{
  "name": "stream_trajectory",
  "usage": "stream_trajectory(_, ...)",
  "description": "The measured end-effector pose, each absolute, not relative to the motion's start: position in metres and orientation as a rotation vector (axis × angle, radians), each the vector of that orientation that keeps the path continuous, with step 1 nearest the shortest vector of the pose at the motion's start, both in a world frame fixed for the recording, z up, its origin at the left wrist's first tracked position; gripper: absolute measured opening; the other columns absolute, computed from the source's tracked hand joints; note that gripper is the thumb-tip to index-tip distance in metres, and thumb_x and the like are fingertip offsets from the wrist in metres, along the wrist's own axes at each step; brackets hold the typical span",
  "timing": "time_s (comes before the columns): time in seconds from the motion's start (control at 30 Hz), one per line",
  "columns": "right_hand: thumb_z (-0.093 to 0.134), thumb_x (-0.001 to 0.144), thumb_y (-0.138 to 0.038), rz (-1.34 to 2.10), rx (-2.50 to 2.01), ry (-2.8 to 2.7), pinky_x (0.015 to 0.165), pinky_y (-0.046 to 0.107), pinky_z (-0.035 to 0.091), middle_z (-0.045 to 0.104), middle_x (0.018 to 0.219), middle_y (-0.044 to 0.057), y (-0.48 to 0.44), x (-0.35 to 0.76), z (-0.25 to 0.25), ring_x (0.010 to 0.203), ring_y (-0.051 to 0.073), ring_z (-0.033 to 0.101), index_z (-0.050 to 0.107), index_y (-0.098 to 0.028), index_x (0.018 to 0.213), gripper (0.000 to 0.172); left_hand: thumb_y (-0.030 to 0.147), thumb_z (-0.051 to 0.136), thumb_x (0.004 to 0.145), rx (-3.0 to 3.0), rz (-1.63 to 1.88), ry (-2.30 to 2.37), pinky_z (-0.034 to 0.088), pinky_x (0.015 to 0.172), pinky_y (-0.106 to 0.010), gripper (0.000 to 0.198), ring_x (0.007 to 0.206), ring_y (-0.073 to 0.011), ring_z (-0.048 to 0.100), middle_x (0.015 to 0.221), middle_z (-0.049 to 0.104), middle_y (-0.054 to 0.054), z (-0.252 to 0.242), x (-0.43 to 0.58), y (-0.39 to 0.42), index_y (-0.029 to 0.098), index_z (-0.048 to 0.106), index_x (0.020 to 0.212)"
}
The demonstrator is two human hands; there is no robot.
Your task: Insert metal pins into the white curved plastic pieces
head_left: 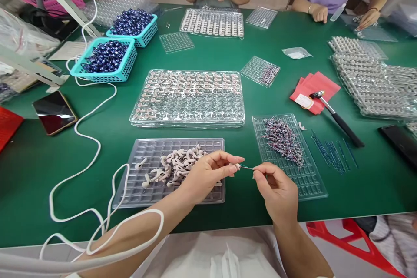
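Above the desk (241,215), a pale piece (237,166) is pinched by the closed left grip (211,169) and a thin wire (246,167) by the closed right grip (276,186), presumably for steadiness, with stemmed pieces (180,163) at nine o'clock and wired parts (284,140) at two laid seemingly within reach.

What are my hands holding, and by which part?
Left hand pinches a small pale piece, exact grip hidden; right hand pinches the thin wire from it at its visible far end.
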State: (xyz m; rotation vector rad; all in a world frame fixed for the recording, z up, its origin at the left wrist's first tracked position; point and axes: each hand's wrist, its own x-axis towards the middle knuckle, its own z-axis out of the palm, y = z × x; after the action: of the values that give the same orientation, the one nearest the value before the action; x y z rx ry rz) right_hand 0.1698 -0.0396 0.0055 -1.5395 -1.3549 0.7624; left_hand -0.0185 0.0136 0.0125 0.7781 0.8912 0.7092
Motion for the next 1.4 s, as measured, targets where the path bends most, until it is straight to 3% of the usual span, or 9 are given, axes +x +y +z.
stream_trajectory(0.83, 0.062, 0.087, -0.018, 0.711, -1.477, -1.408, 0.059, 0.025, 0.046, 0.062, 0.074, -0.001, -0.043, 0.169, -0.003, 0.065, 0.013, 0.057, 0.065, -0.024, 0.085, 0.008, 0.022, 0.077, 0.080, 0.800, 0.742, 0.884, 0.055, 0.078, -0.024, 0.016, 0.086, -0.0122, 0.068, 0.104, 0.075, -0.004, 0.013, -0.017, 0.013, 0.017, 0.067, 0.091)
stream_trajectory(1.1, 0.061, 0.087, -0.018, 0.702, -1.456, -1.446, 0.058, 0.025, 0.047, 0.063, 0.071, -0.001, -0.041, 0.169, 0.000, 0.062, 0.013, 0.057, 0.067, -0.023, 0.085, 0.008, 0.019, 0.075, 0.078, 1.113, 0.897, 0.999, 0.057, 0.087, -0.032, 0.009, 0.099, -0.0214, 0.070, 0.101, 0.076, -0.008, 0.013, -0.012, 0.003, 0.018, 0.069, 0.085)
stream_trajectory(1.4, 0.061, 0.087, -0.019, 0.688, -1.476, -1.536, 0.056, 0.024, 0.050, 0.067, 0.075, 0.000, -0.039, 0.168, 0.002, 0.062, 0.013, 0.061, 0.068, -0.023, 0.086, 0.008, 0.023, 0.066, 0.088, 1.504, 0.913, 0.979, 0.056, 0.084, -0.034, 0.008, 0.094, -0.0219, 0.070, 0.101, 0.076, -0.008, 0.005, -0.014, 0.000, 0.023, 0.072, 0.092)
